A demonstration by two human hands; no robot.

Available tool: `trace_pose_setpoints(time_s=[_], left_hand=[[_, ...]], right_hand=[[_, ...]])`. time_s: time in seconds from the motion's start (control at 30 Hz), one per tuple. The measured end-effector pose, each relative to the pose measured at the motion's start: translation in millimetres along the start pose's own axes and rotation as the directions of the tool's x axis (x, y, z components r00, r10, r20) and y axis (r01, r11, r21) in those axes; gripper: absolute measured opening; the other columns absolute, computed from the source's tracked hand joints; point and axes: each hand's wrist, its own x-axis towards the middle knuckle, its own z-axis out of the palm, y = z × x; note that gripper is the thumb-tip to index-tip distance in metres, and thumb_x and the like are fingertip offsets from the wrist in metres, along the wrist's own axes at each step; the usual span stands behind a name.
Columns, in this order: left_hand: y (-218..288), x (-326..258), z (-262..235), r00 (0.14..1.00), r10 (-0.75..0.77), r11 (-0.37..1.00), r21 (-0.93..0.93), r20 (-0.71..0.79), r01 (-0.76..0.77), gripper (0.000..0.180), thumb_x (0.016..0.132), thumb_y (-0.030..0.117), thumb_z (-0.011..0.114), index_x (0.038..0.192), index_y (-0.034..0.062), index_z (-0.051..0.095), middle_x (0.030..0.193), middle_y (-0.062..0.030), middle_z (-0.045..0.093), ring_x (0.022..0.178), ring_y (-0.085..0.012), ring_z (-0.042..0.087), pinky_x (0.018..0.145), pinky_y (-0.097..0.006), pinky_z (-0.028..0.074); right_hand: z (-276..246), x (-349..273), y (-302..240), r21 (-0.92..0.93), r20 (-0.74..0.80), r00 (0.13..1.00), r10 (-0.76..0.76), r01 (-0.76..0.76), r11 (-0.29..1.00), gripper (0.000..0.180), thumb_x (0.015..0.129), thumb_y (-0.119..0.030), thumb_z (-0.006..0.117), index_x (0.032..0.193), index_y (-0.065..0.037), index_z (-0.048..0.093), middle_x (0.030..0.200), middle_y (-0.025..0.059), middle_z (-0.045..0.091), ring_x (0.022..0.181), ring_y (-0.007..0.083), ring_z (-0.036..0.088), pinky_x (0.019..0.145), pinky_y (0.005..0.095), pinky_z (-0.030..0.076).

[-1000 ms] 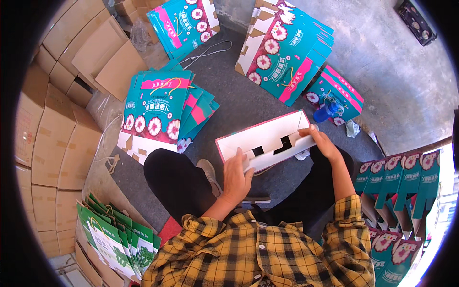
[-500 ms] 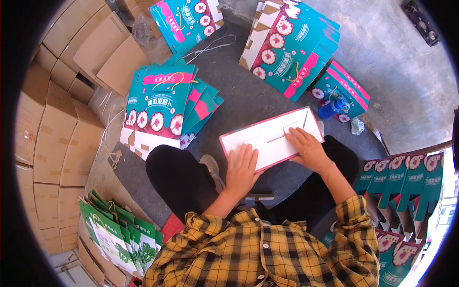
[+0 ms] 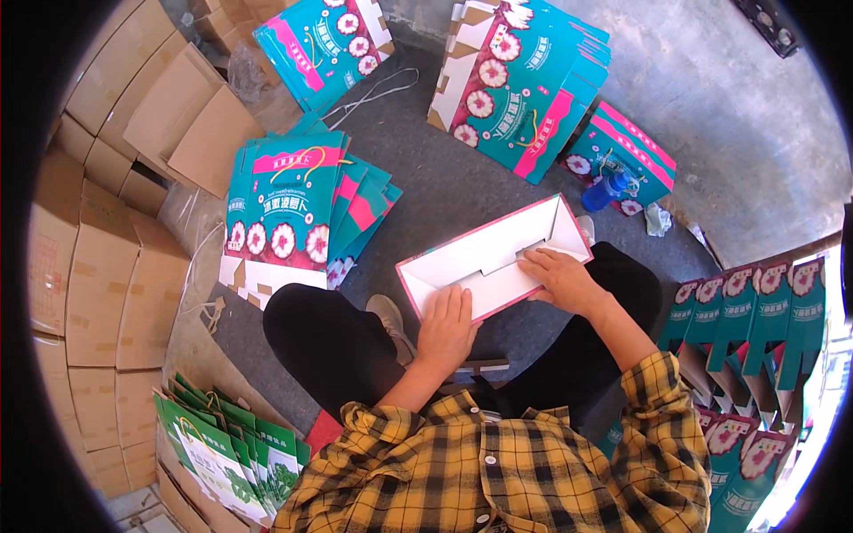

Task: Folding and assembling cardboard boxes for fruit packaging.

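Both hands' grip (flat palms) presses the open white box, nothing inside.

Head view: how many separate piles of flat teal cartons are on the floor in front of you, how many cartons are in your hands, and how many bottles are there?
Piles of flat teal cartons: 3
Open carton under the left hand and right hand: 1
Blue bottle: 1
Total: 5
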Motion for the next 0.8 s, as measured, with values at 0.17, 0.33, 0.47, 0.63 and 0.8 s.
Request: trace_pose_setpoints(time_s=[0.17, 0.33, 0.47, 0.63, 0.8], left_hand=[[4.9, -1.9, -18.0, 0.998, 0.018, 0.991, -0.134, -0.066, -0.027, 0.063, 0.075, 0.028, 0.071, 0.126, -0.0018, 0.049, 0.134, -0.0229, 0.043, 0.124, -0.0383, 0.041, 0.105, -0.051, 0.03], [-1.5, 7.3, -66.1, 0.981, -0.01, 0.988, -0.151, -0.193, -0.02, 0.052, 0.079, 0.023, 0.068, 0.124, 0.0012, 0.052, 0.132, -0.0215, 0.046, 0.12, -0.0383, 0.044, 0.102, -0.051, 0.033], [10.1, 48.6, -180.4, 0.848, 0.084, 0.937, -0.247, -0.523, -0.245, 0.03, 0.077, 0.002, 0.065, 0.106, 0.0013, 0.063, 0.11, -0.017, 0.061, 0.096, -0.0345, 0.061, 0.083, -0.04, 0.049], [36.9, 22.2, -305.7, 0.508, 0.211, 0.874, -0.071, -0.835, -0.48, 0.008, 0.082, 0.007, 0.06, 0.085, -0.0006, 0.058, 0.093, -0.0158, 0.064, 0.078, -0.0224, 0.059, 0.069, -0.036, 0.049], [1.9, -22.7, -408.2, 0.405, 0.912, 0.286, -0.596, -0.072, -0.75, 0.042, 0.09, 0.038, 0.06, 0.125, 0.0157, 0.054, 0.129, -0.0174, 0.049, 0.11, -0.0371, 0.05, 0.097, -0.048, 0.039]], right_hand=[[-20.0, -5.9, -4.1, 0.149, -0.241, 0.971, 0.008, 0.028, 0.988, 0.048, 0.077, -0.03, 0.072, 0.115, -0.004, 0.057, 0.115, 0.0149, 0.059, 0.108, 0.0334, 0.056, 0.092, 0.0403, 0.046], [-29.5, -6.4, -5.3, 0.3, -0.391, 0.878, 0.277, -0.163, 0.94, 0.027, 0.087, -0.027, 0.061, 0.101, -0.004, 0.061, 0.097, 0.0135, 0.062, 0.089, 0.0338, 0.062, 0.077, 0.042, 0.05], [-22.0, -8.8, 3.0, 0.334, -0.468, 0.781, 0.413, -0.276, 0.901, 0.017, 0.09, -0.019, 0.056, 0.094, -0.003, 0.062, 0.091, 0.0133, 0.061, 0.08, 0.0322, 0.063, 0.069, 0.041, 0.05], [-16.0, -4.5, 2.3, 0.335, -0.475, 0.791, 0.386, -0.243, 0.91, 0.015, 0.088, -0.017, 0.058, 0.095, -0.005, 0.062, 0.089, 0.0121, 0.061, 0.078, 0.0311, 0.063, 0.067, 0.0411, 0.05], [-12.4, -2.1, 6.6, 0.31, -0.466, 0.796, 0.386, -0.261, 0.914, 0.014, 0.087, -0.015, 0.058, 0.097, -0.006, 0.061, 0.089, 0.0116, 0.062, 0.078, 0.0313, 0.063, 0.065, 0.0419, 0.05]])
